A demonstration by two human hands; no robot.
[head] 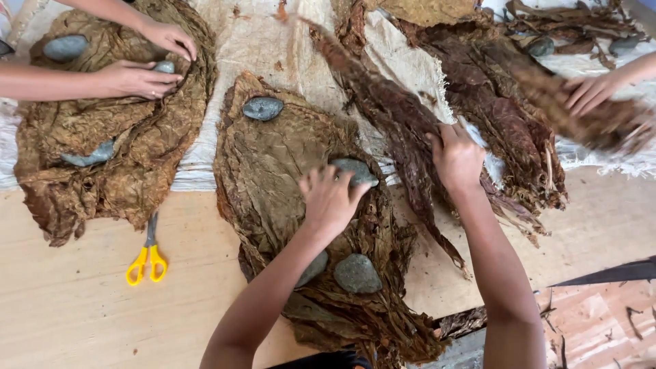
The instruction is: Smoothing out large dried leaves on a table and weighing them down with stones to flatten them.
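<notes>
**Two hands at work on dried leaves**

The left hand (330, 198) lies on a grey stone (355, 171), its fingers curled over it. That stone sits on the middle pile of leaves (273, 171), which is flat, wrinkled and light brown. I count four stones on this pile: the one under the hand, one near the top (263, 108), one low down (357, 273), and one half hidden by the arm (313, 268).

The right hand (456, 157) presses down on a long bundle of dark reddish-brown leaves (389, 116). Its fingers are bent, but I cannot tell if it grips the bundle.

To the left is a second light brown pile (89, 157). It has three stones. Two hands of another person (137, 78) touch one small stone (164, 66) there. Below this pile lies one pair of yellow-handled scissors (148, 256).

On the far right, a third person's hand (591, 92) holds more dark leaves. All of it rests on a wooden table (75, 307) with pale cloth (260, 41) under the piles.
</notes>
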